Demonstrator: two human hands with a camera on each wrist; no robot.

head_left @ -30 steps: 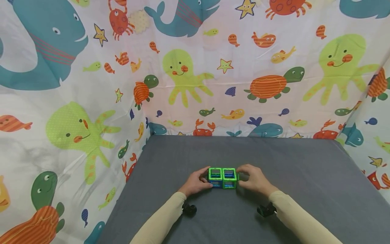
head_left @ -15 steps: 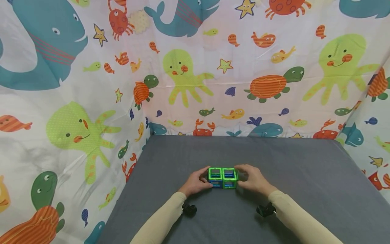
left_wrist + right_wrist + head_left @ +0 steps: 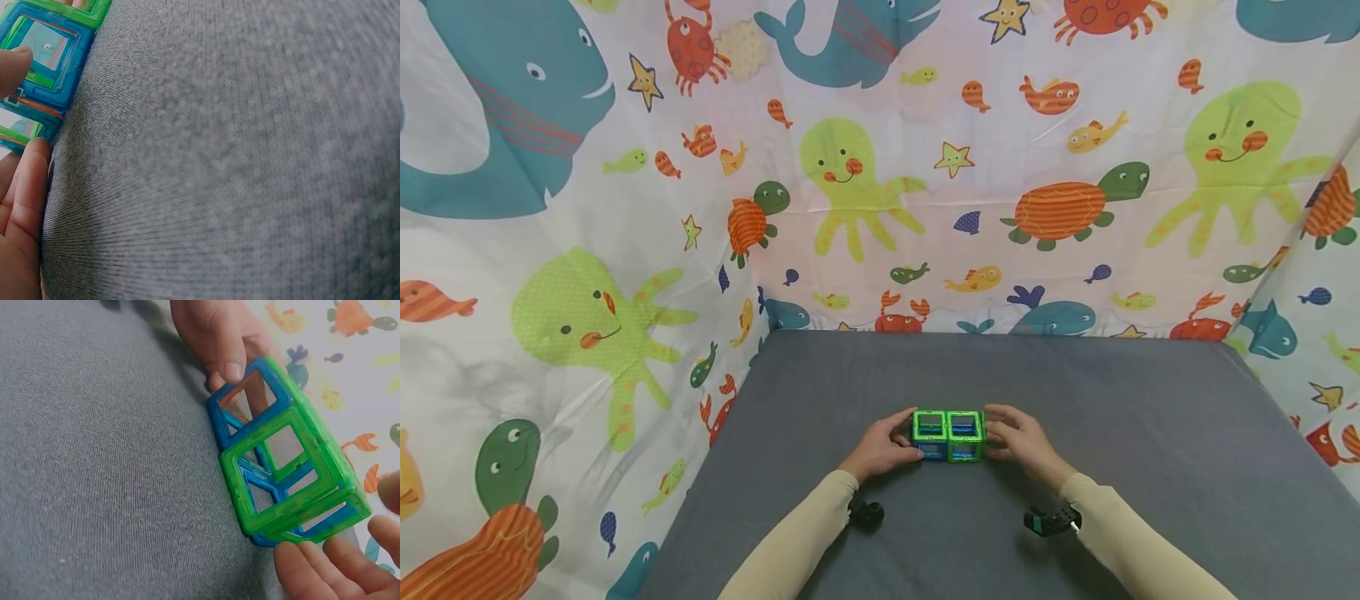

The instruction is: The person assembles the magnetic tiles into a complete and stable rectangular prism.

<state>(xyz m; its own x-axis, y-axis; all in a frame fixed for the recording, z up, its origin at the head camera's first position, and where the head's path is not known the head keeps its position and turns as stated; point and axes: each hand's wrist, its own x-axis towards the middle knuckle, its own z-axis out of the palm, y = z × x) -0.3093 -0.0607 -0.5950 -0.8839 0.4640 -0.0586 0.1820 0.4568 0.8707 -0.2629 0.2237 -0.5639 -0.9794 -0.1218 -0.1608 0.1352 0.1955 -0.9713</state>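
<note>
A small box of see-through magnetic tiles [image 3: 966,451], two cubes side by side with green and blue frames, sits on the grey cloth. My left hand [image 3: 880,446] grips its left end, thumb on the front face and fingers behind. In the left wrist view a blue-framed tile [image 3: 76,76] shows beside the thumb. My right hand [image 3: 1026,442] is at the right end with loosened fingers; in the right wrist view its fingertips [image 3: 290,559] are right at the green end tile [image 3: 350,509]. Inside the box, blue and green frames show through.
Grey cloth [image 3: 1120,400] covers the table. White curtains printed with sea animals [image 3: 880,192] hang at the back and on both sides. Black wrist cameras sit on the left wrist [image 3: 867,515] and the right wrist [image 3: 1051,522].
The green tile at the right end, earlier slightly apart from the box, now lies flush against it. My right hand has loosened its fingers from it; my left hand keeps its hold.
</note>
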